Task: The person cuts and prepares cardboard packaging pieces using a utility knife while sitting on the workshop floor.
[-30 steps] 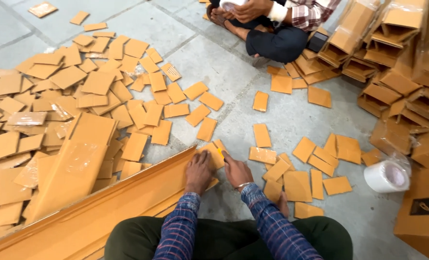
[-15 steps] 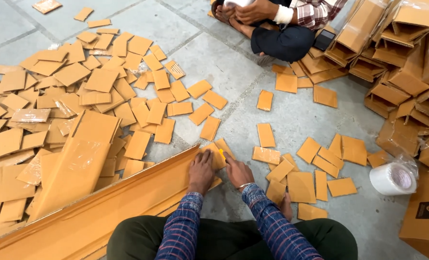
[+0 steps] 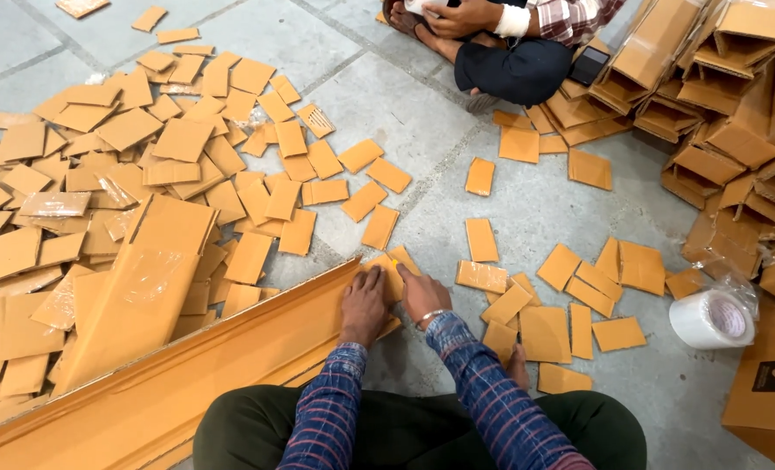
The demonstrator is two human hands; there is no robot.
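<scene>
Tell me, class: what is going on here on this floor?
A person sitting on the floor presses the left hand and right hand on the end of a long folded cardboard strip, where a small cardboard piece lies. Many cut cardboard pieces lie scattered around, with a tape roll at the right. Another person sits opposite beside stacked folded boxes.

bare floor [image 3: 405, 96] opens ahead of the hands, a grey lane running up toward the seated person [image 3: 509, 52]. left of it a dense heap of cardboard pieces [image 3: 144, 165] blocks passage, and the long cardboard strip [image 3: 187, 374] bars the near left. to the right, scattered pieces [image 3: 570, 287] leave narrow gaps; the tape roll [image 3: 711, 318] and stacked boxes [image 3: 735, 130] close that side.
</scene>
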